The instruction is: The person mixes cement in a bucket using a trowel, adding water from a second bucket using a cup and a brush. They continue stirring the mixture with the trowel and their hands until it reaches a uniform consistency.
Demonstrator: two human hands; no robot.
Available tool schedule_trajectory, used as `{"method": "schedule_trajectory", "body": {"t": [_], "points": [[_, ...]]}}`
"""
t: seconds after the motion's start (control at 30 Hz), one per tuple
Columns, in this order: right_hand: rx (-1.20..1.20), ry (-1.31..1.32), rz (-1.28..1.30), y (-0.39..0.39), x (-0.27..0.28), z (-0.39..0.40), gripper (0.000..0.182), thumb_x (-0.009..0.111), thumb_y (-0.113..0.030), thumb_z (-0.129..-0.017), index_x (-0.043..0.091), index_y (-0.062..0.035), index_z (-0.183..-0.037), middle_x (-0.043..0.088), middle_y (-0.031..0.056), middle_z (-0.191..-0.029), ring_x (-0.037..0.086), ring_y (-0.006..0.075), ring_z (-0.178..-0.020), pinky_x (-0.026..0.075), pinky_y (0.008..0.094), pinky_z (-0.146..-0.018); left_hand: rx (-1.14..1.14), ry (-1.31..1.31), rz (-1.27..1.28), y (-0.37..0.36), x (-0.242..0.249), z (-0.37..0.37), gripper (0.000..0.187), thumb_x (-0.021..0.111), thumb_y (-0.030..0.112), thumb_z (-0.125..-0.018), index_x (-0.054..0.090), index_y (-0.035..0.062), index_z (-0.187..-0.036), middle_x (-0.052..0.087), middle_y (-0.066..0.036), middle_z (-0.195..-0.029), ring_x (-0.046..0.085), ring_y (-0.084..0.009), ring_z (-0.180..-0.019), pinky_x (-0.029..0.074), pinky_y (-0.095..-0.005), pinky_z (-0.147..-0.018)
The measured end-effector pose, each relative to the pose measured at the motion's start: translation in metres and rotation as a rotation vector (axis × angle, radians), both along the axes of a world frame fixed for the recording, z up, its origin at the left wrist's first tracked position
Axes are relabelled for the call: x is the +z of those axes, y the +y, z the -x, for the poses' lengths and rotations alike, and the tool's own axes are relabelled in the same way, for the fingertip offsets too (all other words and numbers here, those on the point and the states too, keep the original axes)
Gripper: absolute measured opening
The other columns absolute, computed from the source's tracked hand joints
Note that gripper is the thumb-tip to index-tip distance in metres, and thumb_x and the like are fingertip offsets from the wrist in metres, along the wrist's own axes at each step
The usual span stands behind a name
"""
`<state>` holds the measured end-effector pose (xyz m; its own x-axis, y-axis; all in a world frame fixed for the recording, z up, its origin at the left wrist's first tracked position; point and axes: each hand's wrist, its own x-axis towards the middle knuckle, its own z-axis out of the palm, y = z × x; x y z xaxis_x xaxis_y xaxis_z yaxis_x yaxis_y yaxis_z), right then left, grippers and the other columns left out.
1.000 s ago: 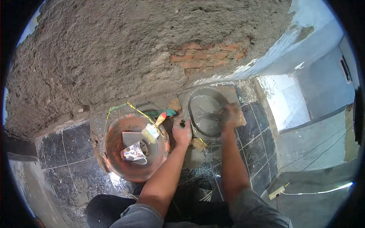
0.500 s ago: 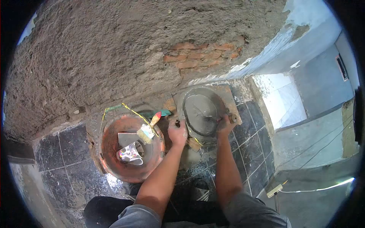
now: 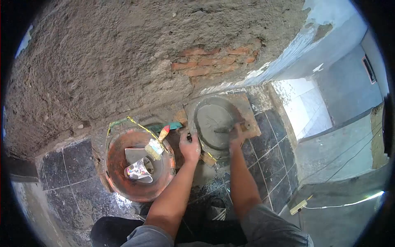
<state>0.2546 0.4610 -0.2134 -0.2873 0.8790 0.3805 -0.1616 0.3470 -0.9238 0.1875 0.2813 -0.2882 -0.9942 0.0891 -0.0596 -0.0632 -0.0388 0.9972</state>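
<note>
A grey bucket (image 3: pixel 204 104) of wet cement stands on the floor below a rough plastered wall. My left hand (image 3: pixel 189 146) grips the bucket's near left rim. My right hand (image 3: pixel 236 133) is closed on the handle of a trowel (image 3: pixel 223 129) whose blade lies in the grey mix at the bucket's right side. Both forearms reach forward from the bottom of the view.
An orange bucket (image 3: pixel 119 181) to the left holds a paintbrush (image 3: pixel 156 145), a white scoop and a shiny wrapper. Exposed red bricks (image 3: pixel 210 61) show in the plastered wall. Dark floor tiles (image 3: pixel 267 148) lie around. A white cable (image 3: pixel 345 204) runs at lower right.
My right hand has drawn back from inside the bucket to its near right rim, with the trowel in the mix. The view has shifted slightly; my left hand stays on the rim.
</note>
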Motion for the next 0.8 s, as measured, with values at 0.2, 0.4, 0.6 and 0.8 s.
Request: {"method": "schedule_trajectory", "body": {"t": [0.2, 0.4, 0.6, 0.8], "points": [[0.140, -0.157, 0.343, 0.012, 0.016, 0.012, 0.044, 0.074, -0.008, -0.077, 0.058, -0.0004, -0.118, 0.065, 0.0057, -0.088, 0.063, 0.0181, -0.072, 0.050, 0.0301, -0.055, -0.023, 0.012, 0.013, -0.009, 0.021, 0.001, 0.020, 0.068, 0.017, -0.092, 0.070, -0.0016, -0.101, 0.071, -0.009, -0.093, 0.063, -0.0172, -0.087, 0.048, -0.0325, -0.085], [0.115, -0.024, 0.202, -0.007, 0.174, 0.003, 0.014, 0.062, -0.007, -0.080, 0.056, -0.0059, -0.093, 0.053, 0.0053, -0.067, 0.054, 0.0183, -0.050, 0.046, 0.0324, -0.042, 0.001, -0.023, -0.002, -0.004, 0.010, 0.001, 0.023, 0.068, 0.018, -0.093, 0.070, -0.0023, -0.102, 0.071, -0.011, -0.095, 0.063, -0.0176, -0.087, 0.048, -0.0332, -0.084], [0.115, -0.074, 0.077, -0.003, 0.015, -0.004, 0.032, 0.069, -0.006, -0.079, 0.061, -0.0022, -0.109, 0.062, 0.0034, -0.081, 0.058, 0.0141, -0.063, 0.048, 0.0306, -0.055, 0.046, 0.002, 0.027, -0.001, 0.022, -0.007, 0.027, 0.065, 0.022, -0.096, 0.067, -0.0030, -0.107, 0.071, -0.014, -0.097, 0.064, -0.0235, -0.092, 0.048, -0.0357, -0.087], [0.232, -0.210, 0.263, -0.026, 0.039, 0.005, 0.034, 0.075, -0.011, -0.080, 0.065, 0.0010, -0.110, 0.063, 0.0014, -0.080, 0.058, 0.0107, -0.064, 0.046, 0.0278, -0.056, 0.075, -0.235, 0.197, -0.004, 0.040, -0.046, 0.045, 0.059, 0.034, -0.100, 0.056, -0.0042, -0.124, 0.068, -0.021, -0.111, 0.063, -0.0315, -0.101, 0.046, -0.0402, -0.093]]}}
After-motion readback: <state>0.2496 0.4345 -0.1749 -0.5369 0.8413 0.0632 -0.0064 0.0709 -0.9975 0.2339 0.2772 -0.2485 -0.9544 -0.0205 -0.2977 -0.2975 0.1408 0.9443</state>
